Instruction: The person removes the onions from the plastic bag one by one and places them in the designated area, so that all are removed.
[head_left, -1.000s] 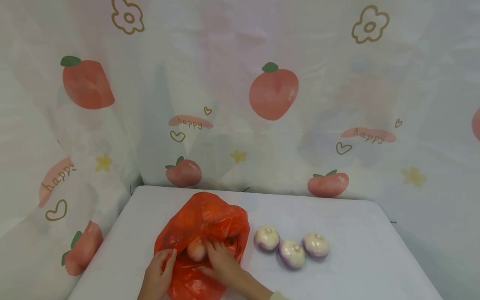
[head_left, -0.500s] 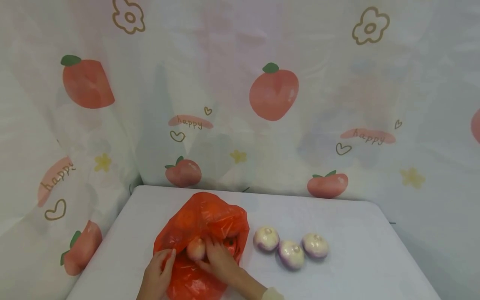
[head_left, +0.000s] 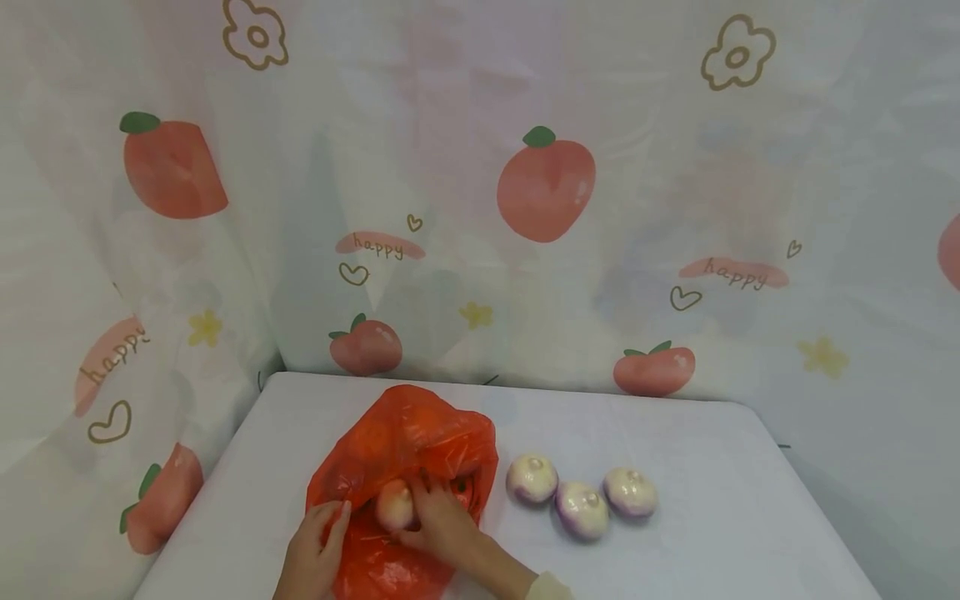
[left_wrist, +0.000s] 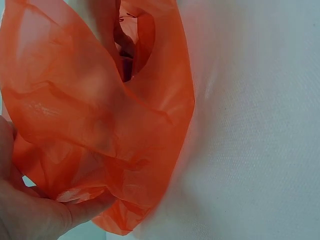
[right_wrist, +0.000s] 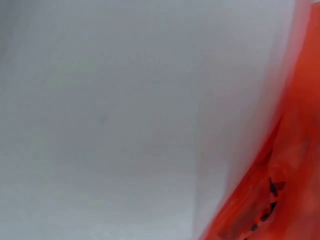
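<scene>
A red plastic bag (head_left: 408, 417) lies on the table with its mouth toward me and round shapes showing through it. My left hand (head_left: 311, 546) pinches the left edge of the mouth; in the left wrist view, its thumb (left_wrist: 90, 207) presses on the film. At the opening, my right hand (head_left: 446, 525) holds a whitish turnip (head_left: 393, 505), thumb below and fingers on its right side. Part of those fingers is hidden by the bag. The right wrist view catches only the bag's side (right_wrist: 300, 155), not the hand.
Three white-and-purple turnips sit right of the bag: one nearest it (head_left: 532, 479), a middle one (head_left: 582, 511) and a right one (head_left: 630, 492). The white table (head_left: 712, 467) ends at a fruit-printed curtain (head_left: 465, 167) behind and on the left.
My right thumb has come in under the turnip, which has shifted very slightly. The left hand keeps its place on the bag's edge. The three loose turnips stay put.
</scene>
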